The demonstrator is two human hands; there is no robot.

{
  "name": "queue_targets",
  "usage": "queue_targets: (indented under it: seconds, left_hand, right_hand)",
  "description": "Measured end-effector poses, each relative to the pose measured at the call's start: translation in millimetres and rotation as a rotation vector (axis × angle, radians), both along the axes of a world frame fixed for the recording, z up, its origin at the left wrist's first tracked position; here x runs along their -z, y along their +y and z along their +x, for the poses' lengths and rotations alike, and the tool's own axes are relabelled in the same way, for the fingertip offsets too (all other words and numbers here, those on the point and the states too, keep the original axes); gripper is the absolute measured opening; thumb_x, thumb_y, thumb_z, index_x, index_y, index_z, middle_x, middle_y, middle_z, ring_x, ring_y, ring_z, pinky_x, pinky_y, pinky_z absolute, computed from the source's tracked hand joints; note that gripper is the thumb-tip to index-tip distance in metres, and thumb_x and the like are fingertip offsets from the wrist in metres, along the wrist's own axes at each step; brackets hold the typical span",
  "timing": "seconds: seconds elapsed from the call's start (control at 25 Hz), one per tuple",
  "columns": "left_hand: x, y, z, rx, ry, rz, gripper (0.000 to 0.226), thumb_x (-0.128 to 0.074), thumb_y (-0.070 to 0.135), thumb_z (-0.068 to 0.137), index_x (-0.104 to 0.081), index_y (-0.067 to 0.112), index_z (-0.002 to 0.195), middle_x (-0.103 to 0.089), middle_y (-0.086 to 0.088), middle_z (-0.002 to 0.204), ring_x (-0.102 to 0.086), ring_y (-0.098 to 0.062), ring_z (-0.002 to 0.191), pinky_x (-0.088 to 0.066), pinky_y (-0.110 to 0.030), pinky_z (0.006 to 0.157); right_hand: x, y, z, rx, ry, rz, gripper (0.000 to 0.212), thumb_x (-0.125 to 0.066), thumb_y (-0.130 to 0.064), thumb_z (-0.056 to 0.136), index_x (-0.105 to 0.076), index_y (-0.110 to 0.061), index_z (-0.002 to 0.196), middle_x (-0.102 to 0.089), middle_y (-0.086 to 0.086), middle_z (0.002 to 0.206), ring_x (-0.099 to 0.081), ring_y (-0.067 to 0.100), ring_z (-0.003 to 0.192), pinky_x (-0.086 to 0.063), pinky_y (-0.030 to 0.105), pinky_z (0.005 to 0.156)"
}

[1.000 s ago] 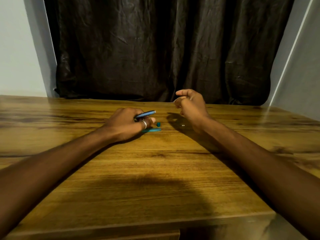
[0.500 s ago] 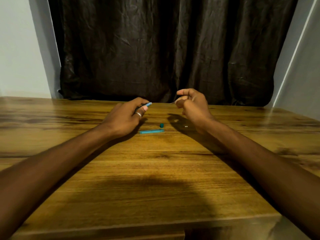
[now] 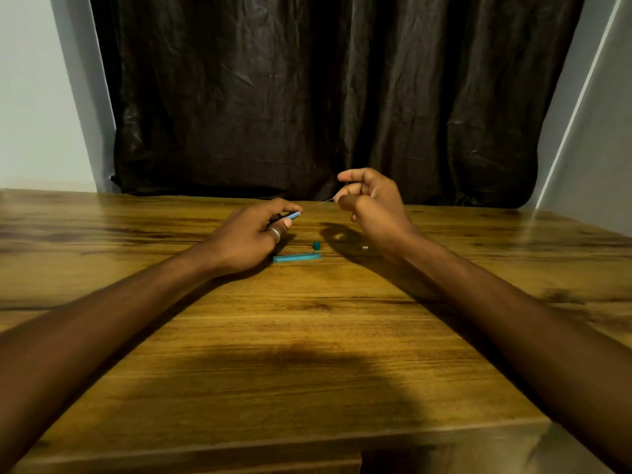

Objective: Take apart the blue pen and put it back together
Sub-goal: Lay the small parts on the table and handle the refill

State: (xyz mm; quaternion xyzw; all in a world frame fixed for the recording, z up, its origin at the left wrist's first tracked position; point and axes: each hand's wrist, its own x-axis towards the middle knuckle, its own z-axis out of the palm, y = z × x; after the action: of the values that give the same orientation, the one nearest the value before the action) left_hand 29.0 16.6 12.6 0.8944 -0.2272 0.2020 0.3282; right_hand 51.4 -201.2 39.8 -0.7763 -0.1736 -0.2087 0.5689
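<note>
My left hand (image 3: 253, 234) is closed around the blue pen barrel (image 3: 293, 215), whose open end pokes out past my fingertips toward the right. My right hand (image 3: 371, 203) is raised a little above the table, pinching a thin refill (image 3: 326, 201) whose tip points left at the barrel, with a gap between them. On the wooden table (image 3: 307, 336) lie the teal pen cap (image 3: 297, 257), a small teal end plug (image 3: 316, 245) and a tiny pale part (image 3: 364, 247).
A dark curtain (image 3: 325, 97) hangs behind the table's far edge, with pale walls on both sides. The table's near edge runs along the bottom of the view.
My left hand lifted the barrel off the table and moved it up toward the refill. My right hand stayed almost in place. The cap and plug, half hidden before, now lie uncovered.
</note>
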Motion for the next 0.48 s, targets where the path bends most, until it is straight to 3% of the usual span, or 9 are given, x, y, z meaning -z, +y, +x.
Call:
queue_targets:
  seconds: [0.2,0.48]
  left_hand:
    - [-1.1,-0.9,-3.0,0.003,0.028,-0.020,0.033,-0.050,0.025,0.105,-0.057,0.036,0.136,-0.064,0.008,0.113,-0.058,0.002,0.091,-0.042,-0.019,0.067]
    - [-1.2,-2.3,-4.5,-0.002,0.023,-0.014,0.032,-0.052,0.026,0.104,-0.057,0.038,0.133,-0.063,0.011,0.109,-0.058,0.003,0.088,-0.039,-0.017,0.063]
  right_hand:
    - [3.1,0.7,3.1,0.014,-0.011,-0.021,0.034,-0.063,-0.001,0.089,-0.063,-0.016,0.120,-0.074,-0.001,0.088,-0.067,0.008,0.084,-0.047,0.028,0.076]
    - [5.7,2.8,6.3,0.024,-0.020,-0.026,0.033,-0.065,-0.004,0.088,-0.064,-0.021,0.115,-0.075,-0.003,0.087,-0.068,0.007,0.083,-0.047,0.029,0.074]
